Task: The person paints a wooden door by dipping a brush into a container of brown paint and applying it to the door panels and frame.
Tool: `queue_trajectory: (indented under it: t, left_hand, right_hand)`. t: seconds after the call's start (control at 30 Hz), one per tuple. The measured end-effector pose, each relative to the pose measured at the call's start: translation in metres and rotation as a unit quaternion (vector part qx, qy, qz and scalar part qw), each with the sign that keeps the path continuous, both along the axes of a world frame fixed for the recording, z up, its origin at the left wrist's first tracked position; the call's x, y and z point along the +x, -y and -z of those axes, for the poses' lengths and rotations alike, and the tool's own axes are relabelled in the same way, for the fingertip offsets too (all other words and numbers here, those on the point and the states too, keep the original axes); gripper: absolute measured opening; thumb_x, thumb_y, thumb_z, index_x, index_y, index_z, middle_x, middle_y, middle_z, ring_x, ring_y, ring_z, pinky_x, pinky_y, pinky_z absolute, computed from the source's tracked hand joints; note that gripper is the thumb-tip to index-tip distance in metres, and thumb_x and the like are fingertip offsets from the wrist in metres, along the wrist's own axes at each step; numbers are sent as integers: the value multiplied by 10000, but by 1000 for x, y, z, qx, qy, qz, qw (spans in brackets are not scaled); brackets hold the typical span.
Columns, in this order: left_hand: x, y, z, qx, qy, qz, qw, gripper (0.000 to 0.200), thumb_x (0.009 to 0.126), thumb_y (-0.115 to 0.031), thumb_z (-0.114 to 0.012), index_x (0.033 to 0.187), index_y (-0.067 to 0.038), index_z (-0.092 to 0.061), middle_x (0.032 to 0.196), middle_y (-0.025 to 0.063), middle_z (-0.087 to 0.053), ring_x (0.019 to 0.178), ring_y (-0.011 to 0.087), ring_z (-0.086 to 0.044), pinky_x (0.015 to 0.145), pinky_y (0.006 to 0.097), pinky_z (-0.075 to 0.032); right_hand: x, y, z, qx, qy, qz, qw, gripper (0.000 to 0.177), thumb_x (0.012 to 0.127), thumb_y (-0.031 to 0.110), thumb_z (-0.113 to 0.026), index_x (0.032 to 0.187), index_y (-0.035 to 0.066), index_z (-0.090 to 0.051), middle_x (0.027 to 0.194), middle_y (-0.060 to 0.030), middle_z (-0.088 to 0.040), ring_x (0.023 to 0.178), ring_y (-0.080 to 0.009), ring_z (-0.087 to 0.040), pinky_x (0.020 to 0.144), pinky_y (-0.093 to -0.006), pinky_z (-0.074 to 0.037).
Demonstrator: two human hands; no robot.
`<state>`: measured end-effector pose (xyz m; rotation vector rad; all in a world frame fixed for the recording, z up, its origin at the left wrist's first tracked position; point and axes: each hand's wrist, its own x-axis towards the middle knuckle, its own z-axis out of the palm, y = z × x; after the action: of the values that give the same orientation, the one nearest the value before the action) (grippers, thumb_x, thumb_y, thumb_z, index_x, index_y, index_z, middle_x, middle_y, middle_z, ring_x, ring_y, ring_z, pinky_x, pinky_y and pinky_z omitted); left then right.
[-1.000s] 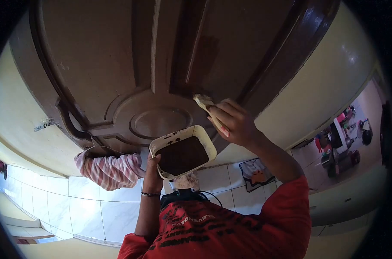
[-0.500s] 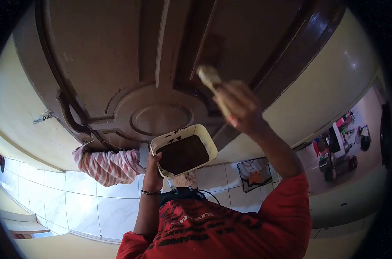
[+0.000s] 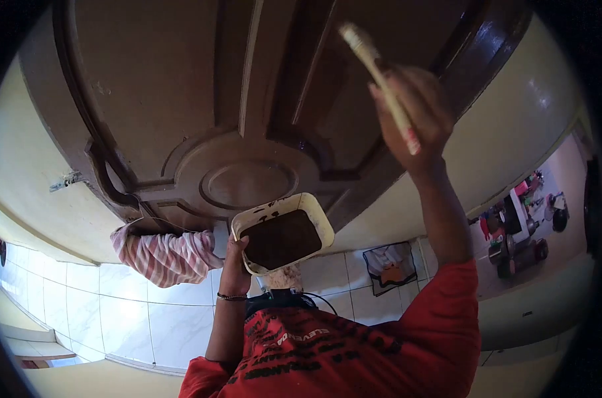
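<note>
My left hand (image 3: 235, 266) grips the near left side of a cream plastic tub (image 3: 323, 225), its thumb over the rim. Dark brown paint (image 3: 284, 240) fills the lower part of the tub, and dark smears mark its inner wall. My right hand (image 3: 417, 113) is closed around the handle of a paintbrush (image 3: 385, 83), raised high with the bristles toward the upper left. Behind the brush stands a brown panelled wooden door (image 3: 168, 79), glossy on its right side and duller on the left. The brush tip overlaps the right panel in this view.
A striped pink and white towel (image 3: 172, 255) hangs low at the left, by the door's bottom. On the white tiled floor (image 3: 128, 312) lies a dark-edged mat (image 3: 389, 267) with an orange figure. Assorted household items (image 3: 513, 229) stand through an opening at the right.
My right hand has moved up and to the right along the door with the paintbrush. My left hand and the tub have stayed nearly in place.
</note>
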<state>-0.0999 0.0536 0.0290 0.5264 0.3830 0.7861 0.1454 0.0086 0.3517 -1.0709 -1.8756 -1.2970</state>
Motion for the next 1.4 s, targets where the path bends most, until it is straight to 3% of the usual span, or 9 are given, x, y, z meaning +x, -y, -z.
queue_trajectory:
  t: [0.07, 0.27, 0.4, 0.73, 1.0, 1.1, 1.23, 1.33, 1.4]
  left_hand:
    - [0, 1, 5, -23, 13, 8, 1000, 460, 944, -212, -546, 1358, -43, -435, 1304, 94, -544, 1206, 212, -529, 1037, 350, -414]
    - [0, 1, -2, -20, 21, 3, 1000, 453, 941, -206, -547, 1351, -43, -444, 1301, 92, -546, 1205, 209, -527, 1035, 350, -413]
    - [2, -3, 4, -16, 9, -2, 1000, 462, 937, -200, -552, 1357, -43, -441, 1310, 96, -543, 1219, 211, -517, 1043, 350, -405]
    - [6, 1, -8, -9, 21, 10, 1000, 486, 939, -200, -550, 1383, -46, -423, 1350, 99, -519, 1255, 220, -492, 1063, 358, -390]
    - [7, -3, -9, 2, 15, 25, 1000, 500, 949, -250, -542, 1394, -59, -415, 1352, 95, -520, 1259, 217, -495, 1055, 360, -403]
    - [7, -7, -30, 27, 14, 65, 997, 509, 943, -254, -558, 1390, -56, -416, 1350, 102, -522, 1251, 221, -506, 1049, 364, -415]
    - [12, -5, -47, 61, 20, 82, 995, 509, 941, -243, -572, 1385, -50, -415, 1354, 112, -519, 1252, 232, -511, 1052, 369, -422]
    - [16, -5, -34, 42, 17, 101, 994, 505, 945, -238, -571, 1386, -50, -414, 1359, 115, -516, 1258, 236, -507, 1053, 370, -422]
    - [17, -3, -29, 28, 10, 114, 993, 503, 948, -238, -569, 1389, -54, -413, 1362, 114, -514, 1259, 236, -506, 1052, 369, -423]
  right_hand:
    - [1, 0, -2, 41, 15, -5, 999, 317, 746, 66, -784, 1036, 12, -667, 985, -116, -651, 894, -285, -642, 745, -381, -557]
    - [-14, 13, 52, -165, 8, 43, 985, 280, 754, 77, -777, 1004, 13, -669, 965, -103, -650, 873, -258, -638, 742, -372, -555]
    - [-17, 17, 45, -237, -17, 19, 971, 276, 753, 80, -776, 1000, 15, -672, 928, -98, -645, 855, -259, -632, 721, -375, -550]
    - [4, -4, -53, 72, 76, -22, 994, 269, 742, -22, -778, 988, -11, -668, 930, -146, -678, 844, -290, -669, 716, -370, -553]
    - [-7, 14, -1, -99, 64, 40, 992, 258, 780, 88, -754, 1013, 40, -655, 920, -103, -649, 848, -268, -638, 737, -370, -547]
    - [-12, 19, 7, -266, -8, 4, 964, 255, 783, 120, -761, 1008, 54, -661, 891, -90, -655, 819, -249, -639, 705, -366, -547]
    - [4, 7, -7, -186, -14, -13, 982, 255, 781, 108, -761, 1011, 53, -664, 900, -91, -657, 814, -251, -642, 704, -361, -547]
    - [4, 5, -38, -41, 18, 0, 999, 240, 805, 121, -741, 1021, 53, -664, 914, -101, -659, 809, -256, -644, 709, -358, -549]
    - [3, 4, -54, 83, 46, 11, 995, 318, 747, 8, -783, 1047, 27, -678, 965, -117, -684, 838, -268, -672, 721, -355, -567]
